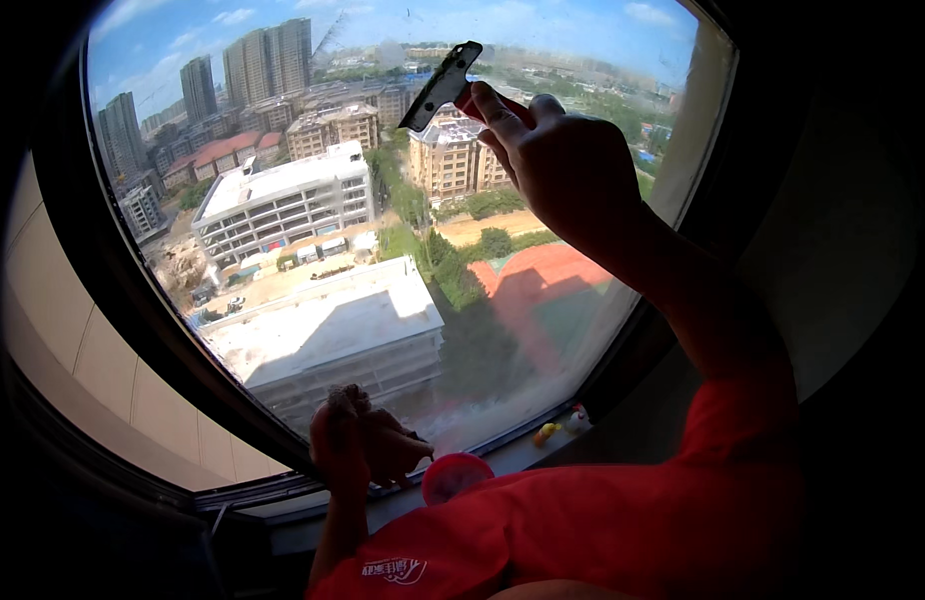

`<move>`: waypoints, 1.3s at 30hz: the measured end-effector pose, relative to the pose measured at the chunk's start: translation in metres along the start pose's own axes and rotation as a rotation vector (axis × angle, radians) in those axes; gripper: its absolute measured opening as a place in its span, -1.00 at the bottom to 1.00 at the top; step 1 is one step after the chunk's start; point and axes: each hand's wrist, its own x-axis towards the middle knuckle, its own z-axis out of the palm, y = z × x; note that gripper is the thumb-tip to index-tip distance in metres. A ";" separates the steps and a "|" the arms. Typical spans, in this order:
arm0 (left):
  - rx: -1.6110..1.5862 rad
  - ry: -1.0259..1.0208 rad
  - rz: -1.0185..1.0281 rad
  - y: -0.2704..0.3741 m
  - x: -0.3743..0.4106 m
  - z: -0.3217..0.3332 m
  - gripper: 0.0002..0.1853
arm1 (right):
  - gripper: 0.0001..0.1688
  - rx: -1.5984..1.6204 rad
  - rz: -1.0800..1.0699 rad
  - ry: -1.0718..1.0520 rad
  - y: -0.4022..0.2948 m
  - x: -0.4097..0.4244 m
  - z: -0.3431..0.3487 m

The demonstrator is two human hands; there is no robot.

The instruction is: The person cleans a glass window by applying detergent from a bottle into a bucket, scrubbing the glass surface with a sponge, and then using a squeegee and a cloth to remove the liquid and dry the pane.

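Note:
My right hand (560, 150) grips the red handle of a scraper (441, 86), raised in front of the upper part of a window pane (462, 352). The scraper's wide dark-and-grey head slants from upper right to lower left; whether its edge touches the glass cannot be told. Low at the left, near the bottom of the pane, my left hand (339, 446) is closed on a bunched brown cloth (391, 442), whose end hangs down to the right. The glass bears smears and whitish streaks, mostly near its lower right side.
A red round container (455, 476) stands by the sill below the pane, partly hidden by my red shirt. On the windowsill (519, 454) to its right are a small yellow-and-orange object (545, 433) and a white one with red (579, 418). A dark frame (155, 300) borders the glass.

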 end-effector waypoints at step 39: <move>-0.164 -0.075 -0.037 0.018 -0.008 0.004 -0.68 | -0.64 0.002 0.069 0.212 0.003 0.046 0.012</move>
